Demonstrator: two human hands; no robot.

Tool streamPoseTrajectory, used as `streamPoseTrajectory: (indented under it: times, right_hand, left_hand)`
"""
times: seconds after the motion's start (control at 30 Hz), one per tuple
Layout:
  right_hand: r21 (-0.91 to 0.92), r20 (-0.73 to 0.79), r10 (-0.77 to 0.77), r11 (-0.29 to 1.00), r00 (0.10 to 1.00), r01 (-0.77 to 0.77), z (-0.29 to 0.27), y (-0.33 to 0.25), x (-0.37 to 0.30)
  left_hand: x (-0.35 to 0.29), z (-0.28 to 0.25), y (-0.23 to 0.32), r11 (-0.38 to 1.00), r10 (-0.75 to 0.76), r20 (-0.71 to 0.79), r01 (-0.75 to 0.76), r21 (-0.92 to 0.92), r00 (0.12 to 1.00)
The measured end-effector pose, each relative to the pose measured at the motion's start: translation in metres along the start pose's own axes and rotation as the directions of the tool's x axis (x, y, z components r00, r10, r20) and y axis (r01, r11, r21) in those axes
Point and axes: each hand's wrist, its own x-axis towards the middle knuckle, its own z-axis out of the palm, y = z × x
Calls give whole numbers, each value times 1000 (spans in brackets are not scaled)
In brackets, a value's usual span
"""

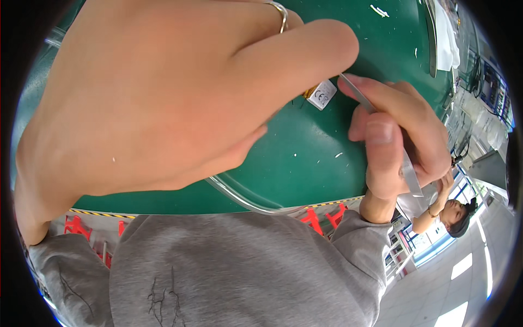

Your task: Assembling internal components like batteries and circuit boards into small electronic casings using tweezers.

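My left hand (163, 92), wearing a ring, fills the upper left, its fingers curled. Whatever they may pinch is hidden behind the hand. Beside its index finger, a small silver pouch battery (322, 95) with amber tape at one end shows above the green tabletop (305, 147); the rest of it is covered. To the right, my right hand (397, 131) is closed on thin metal tweezers (411, 174), gripped between thumb and fingers. Their narrow tip points up-left, close to the left index finger and near the battery.
A clear curved tube (245, 203) lies near the table's front edge. White scraps (379, 11) are scattered on the green surface. Red stools (79, 228) stand beyond the striped edge. Another person (449, 212) is at the far right, near bags and equipment.
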Motion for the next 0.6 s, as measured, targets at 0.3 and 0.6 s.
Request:
streamPoseTrajectory:
  times: [0.3, 0.6]
  right_hand:
    - [394, 184, -273, 900, 944, 184, -14, 19, 12]
    - [331, 241, -126, 943, 962, 40, 2, 8, 3]
  left_hand:
    - [0, -14, -1, 993, -10, 56, 16, -121, 998]
    - [-7, -14, -5, 996, -6, 102, 15, -86, 995]
